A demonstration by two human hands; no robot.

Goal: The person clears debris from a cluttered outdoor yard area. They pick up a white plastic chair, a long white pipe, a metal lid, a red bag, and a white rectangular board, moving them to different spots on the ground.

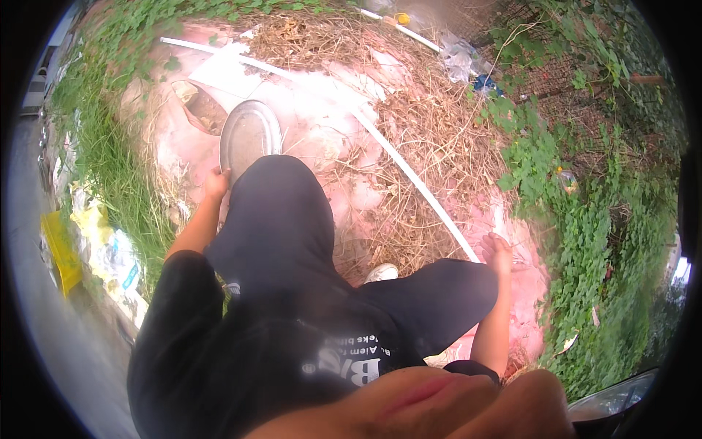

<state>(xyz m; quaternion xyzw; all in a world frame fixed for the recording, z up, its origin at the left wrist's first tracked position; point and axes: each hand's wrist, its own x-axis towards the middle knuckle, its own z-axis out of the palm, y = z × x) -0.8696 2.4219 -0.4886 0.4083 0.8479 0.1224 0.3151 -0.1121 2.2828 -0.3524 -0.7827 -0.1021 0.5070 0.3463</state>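
Note:
My left hand (216,184) grips the near left rim of a round, shallow metal pan (248,129), which looks oval from here. My left knee hides the pan's near part. My right hand (498,251) is beside my right knee, its fingers loosely apart and nothing visible in them. Close to its left, a long thin white pole (414,178) runs from the upper left down to my knee, where its near end is hidden. Pale, crumpled pinkish sheeting (345,142) covers the ground under the pole and pan.
Dry stems and leaves (439,137) lie over the sheeting. Green vines (592,263) line the right side; grass (104,142) grows on the left. Plastic bags (460,57) lie at the upper right. A yellow plastic object (60,252) stands beside litter on the left.

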